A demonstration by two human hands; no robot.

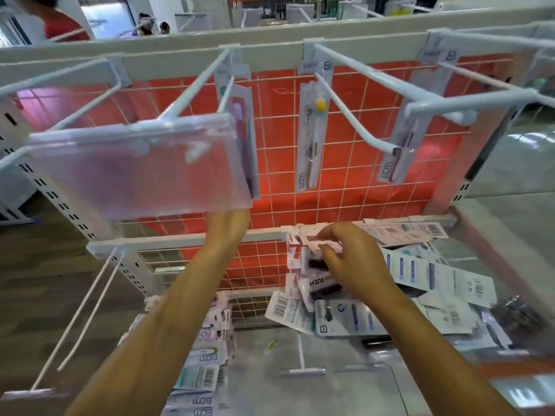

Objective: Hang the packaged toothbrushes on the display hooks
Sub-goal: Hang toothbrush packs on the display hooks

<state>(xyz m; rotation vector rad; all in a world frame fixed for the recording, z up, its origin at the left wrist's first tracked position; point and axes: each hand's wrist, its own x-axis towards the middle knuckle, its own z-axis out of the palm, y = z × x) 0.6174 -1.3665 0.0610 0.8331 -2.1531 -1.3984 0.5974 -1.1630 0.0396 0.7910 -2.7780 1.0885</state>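
Packaged toothbrushes hang on white display hooks against an orange mesh panel: one with a yellow-headed brush in the middle, one to the right, one partly behind a clear price holder. A bare hook juts out at centre right. My right hand pinches a white toothbrush package atop a pile of packages on the lower shelf. My left hand reaches up under the price holder; its fingers are hidden behind it.
Another stack of packages lies at lower left on the grey shelf. Long empty hooks stick out at lower left. A person in red stands far back left. More hooks extend at the upper right.
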